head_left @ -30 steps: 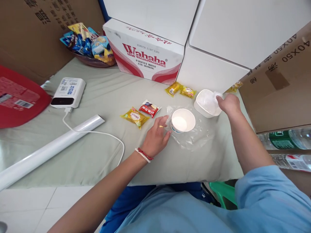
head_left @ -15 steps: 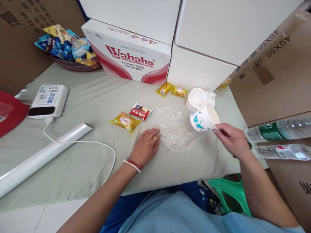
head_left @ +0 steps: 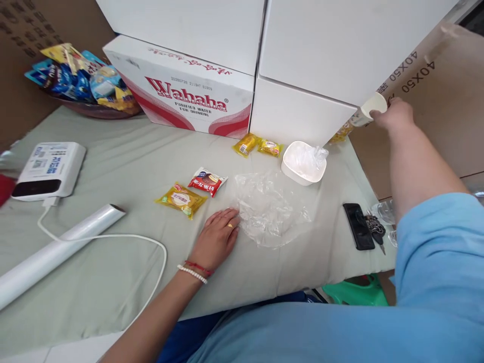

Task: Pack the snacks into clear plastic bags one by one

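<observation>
My right hand point(head_left: 395, 117) reaches out to the far right beside the white boxes, pinching a paper cup point(head_left: 373, 106) by its rim. The cup is tilted, its mouth toward me. My left hand point(head_left: 216, 234) lies flat on the cloth, fingers outstretched, its tips at the edge of a crumpled clear plastic bag point(head_left: 270, 209). Just beyond the left hand are a yellow-wrapped snack point(head_left: 181, 198) and a red and white snack packet point(head_left: 207, 181). Behind the bag stands a white square bowl point(head_left: 300, 174) with a clear plastic bag point(head_left: 308, 159) bunched inside.
A Wahaha water carton point(head_left: 189, 96) and white boxes point(head_left: 302, 111) line the back. Two small yellow packets point(head_left: 257, 145) lie before them. At left are a snack bowl point(head_left: 102, 111), a white power bank point(head_left: 49, 169) with cable, and a film roll point(head_left: 64, 252). A phone point(head_left: 358, 227) and keys point(head_left: 376, 229) lie right.
My right hand has carried the paper cup away from the square bowl, up and to the far right. The phone and keys have come into view. My left hand stays on the cloth.
</observation>
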`<state>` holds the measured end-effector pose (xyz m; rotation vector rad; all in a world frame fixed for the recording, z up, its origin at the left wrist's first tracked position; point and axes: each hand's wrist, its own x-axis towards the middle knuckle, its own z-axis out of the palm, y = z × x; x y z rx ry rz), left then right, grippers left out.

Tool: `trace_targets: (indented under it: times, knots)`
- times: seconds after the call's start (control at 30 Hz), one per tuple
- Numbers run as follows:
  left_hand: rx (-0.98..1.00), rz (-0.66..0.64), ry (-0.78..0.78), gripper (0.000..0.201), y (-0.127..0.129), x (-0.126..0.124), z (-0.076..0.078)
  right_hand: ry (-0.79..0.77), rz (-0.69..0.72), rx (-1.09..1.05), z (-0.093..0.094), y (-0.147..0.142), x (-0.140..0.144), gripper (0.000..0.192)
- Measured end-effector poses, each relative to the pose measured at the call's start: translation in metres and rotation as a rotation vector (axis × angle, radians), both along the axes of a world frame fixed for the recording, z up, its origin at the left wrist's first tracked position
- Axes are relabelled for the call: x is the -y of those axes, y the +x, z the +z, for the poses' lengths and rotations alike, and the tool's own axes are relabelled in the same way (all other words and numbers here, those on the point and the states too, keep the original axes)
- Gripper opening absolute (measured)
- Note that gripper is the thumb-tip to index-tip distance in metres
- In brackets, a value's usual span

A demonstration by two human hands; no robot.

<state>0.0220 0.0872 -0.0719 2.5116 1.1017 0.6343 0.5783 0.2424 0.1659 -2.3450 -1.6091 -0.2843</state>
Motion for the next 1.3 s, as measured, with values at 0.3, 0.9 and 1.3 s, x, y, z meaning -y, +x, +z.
trace_targets:
  times: [0.3, 0.9, 1.3]
  knots:
    - [0.176, 0.043, -0.138, 0.023, -0.004, -0.005, 0.006, 0.139, 0.145, -0.138, -0.101, -0.133, 0.123, 0.026]
    - [0.175, 0.956, 0.059, 0.039, -0.149, -0.278, 0.071, -0.094, 0.875, -0.163, -0.233, -0.261, 0.289, 0.064]
    - [-0.099, 0.958, 0.011, 0.022, -0.162, -0.280, 0.049, -0.073, 0.843, -0.212, -0.234, -0.263, 0.288, 0.062]
